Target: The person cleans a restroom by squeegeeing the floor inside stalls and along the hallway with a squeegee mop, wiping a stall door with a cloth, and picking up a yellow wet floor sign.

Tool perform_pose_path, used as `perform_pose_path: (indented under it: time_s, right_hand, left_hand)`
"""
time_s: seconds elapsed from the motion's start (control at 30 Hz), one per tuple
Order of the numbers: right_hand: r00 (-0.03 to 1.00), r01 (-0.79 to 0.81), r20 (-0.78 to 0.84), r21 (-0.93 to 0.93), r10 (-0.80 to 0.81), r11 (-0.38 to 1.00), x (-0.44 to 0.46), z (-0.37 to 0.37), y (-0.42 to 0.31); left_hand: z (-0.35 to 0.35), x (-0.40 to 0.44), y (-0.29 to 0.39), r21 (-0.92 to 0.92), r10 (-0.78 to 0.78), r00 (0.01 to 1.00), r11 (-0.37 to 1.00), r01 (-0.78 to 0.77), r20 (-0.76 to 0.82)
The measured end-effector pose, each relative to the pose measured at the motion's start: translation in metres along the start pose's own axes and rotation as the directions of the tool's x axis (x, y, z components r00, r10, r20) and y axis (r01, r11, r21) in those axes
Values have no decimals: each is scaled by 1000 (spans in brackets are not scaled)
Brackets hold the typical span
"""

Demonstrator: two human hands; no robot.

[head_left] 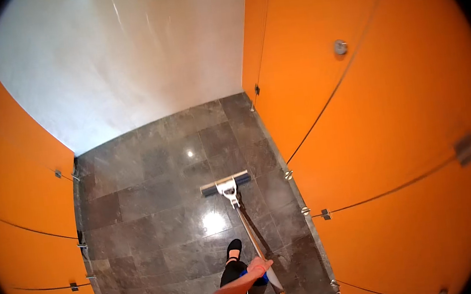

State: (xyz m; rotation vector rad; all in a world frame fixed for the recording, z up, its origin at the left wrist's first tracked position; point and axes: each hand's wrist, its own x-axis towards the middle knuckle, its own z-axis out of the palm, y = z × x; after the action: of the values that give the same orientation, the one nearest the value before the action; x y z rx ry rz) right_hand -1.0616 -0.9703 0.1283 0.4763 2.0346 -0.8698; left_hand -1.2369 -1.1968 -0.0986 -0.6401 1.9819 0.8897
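Observation:
My left hand [259, 266] is closed around the handle of a mop [248, 226], partway along the pole. The arm reaches across from the lower left. The mop has a white bracket and a wide, flat head, dark with a pale strip along its far edge, resting on the grey tiled floor [157, 224]. Its pole slants down to the lower right and leaves the bottom of the view. Something blue shows just under the hand, too covered to name. My right hand is out of sight.
Orange partition panels with metal fittings stand on the left [23, 198] and on the right [370, 121]. A pale wall [139, 54] closes off the far end. One black shoe [233, 249] is on the floor, left of the pole. Bright light reflections show on the tiles.

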Motion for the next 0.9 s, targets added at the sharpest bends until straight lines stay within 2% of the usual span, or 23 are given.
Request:
perform_pose_path:
  time_s: [0.03, 0.07, 0.1, 0.13, 0.17, 0.2, 0.23, 0.27, 0.33, 0.37, 0.4, 0.43, 0.5, 0.53, 0.57, 0.63, 0.7, 0.73, 0.77, 0.8, 0.83, 0.87, 0.9]
  right_hand:
    - [1000, -7, 0, 23, 7, 1000, 19, 4, -20]
    - [1000, 6, 25, 39, -7, 999, 49, -4, -29]
    - [999, 20, 27, 63, -22, 998, 76, -6, -50]
    - [998, 50, 29, 93, -52, 994, 105, -6, -75]
    - [995, 91, 26, 135, -95, 987, 138, -4, -103]
    - [985, 164, 15, 174, -169, 971, 172, -3, -131]
    - [881, 437, -167, -68, -442, 897, 230, 14, -123]
    - [896, 431, -148, 63, -418, 900, 254, 14, -168]
    - [822, 552, -227, 87, -523, 830, 329, 6, -229]
    - [701, 665, -341, -5, -626, 747, 353, -3, -264]
    - [729, 630, -287, -72, -621, 773, 381, -18, -293]
    - [690, 664, -334, -60, -642, 745, 385, -31, -324]
    - [633, 658, -327, -250, -702, 710, 404, -51, -337]
    - [776, 563, -258, -125, -575, 817, 407, -52, -326]
    - [886, 438, -164, -13, -434, 899, 410, -54, -314]
    - [884, 420, -134, -197, -449, 886, 379, -52, -277]
    - [880, 400, -183, -214, -438, 891, 353, -31, -199]
    - [937, 295, -134, -195, -323, 935, 331, -25, -167]
    - [939, 295, -133, -164, -317, 941, 298, -20, -135]
    - [979, 132, -121, -237, -164, 962, 265, -15, -103]
    - [989, 59, -120, -245, -91, 968, 224, -11, -80]
    - [949, 249, -150, -185, -277, 951, 202, 9, -8]
    - [980, 67, -160, -279, -115, 958, 151, 16, 15]
  left_hand:
    - [-15, 13, 3, -5, 76, 993, 997, -77, -90]
    - [-30, 47, 15, -72, 58, 995, 995, -64, -82]
    - [-47, 76, 30, -73, 128, 984, 988, -137, -121]
    - [-78, 80, 60, -31, 113, 956, 992, -126, -271]
    - [-110, 100, 78, -55, 140, 938, 985, -166, -317]
    - [-132, 138, 85, -32, 155, 915, 983, -180, -372]
    - [-167, 141, 104, -69, 183, 881, 969, -236, -437]
    - [-202, 136, 115, -56, 235, 863, 956, -289, -446]
    - [-243, 155, 143, -42, 244, 849, 954, -297, -468]
    - [-254, 166, 152, -93, 182, 858, 962, -256, -481]
    - [-264, 172, 157, -123, 151, 885, 966, -226, -440]
    - [-270, 174, 161, -149, 122, 908, 969, -196, -400]
    - [-266, 189, 161, -304, 159, 957, 925, -230, -241]
    - [-260, 190, 163, -314, 144, 975, 930, -192, -170]
    - [-250, 192, 163, -314, 145, 976, 930, -191, -164]
    - [-222, 195, 161, -176, 151, 972, 967, -182, -178]
    - [-202, 164, 163, -68, 92, 985, 992, -102, -144]
    - [-182, 162, 155, -34, 106, 983, 993, -112, -148]
    - [-159, 158, 143, 2, 122, 981, 992, -123, -154]
    - [-139, 146, 132, 0, 171, 983, 985, -171, -64]
    - [-118, 132, 118, -4, 218, 976, 976, -218, 25]
    - [-88, 122, 100, 12, 227, 970, 973, -229, 82]
    - [-52, 115, 77, 27, 235, 962, 970, -240, 137]
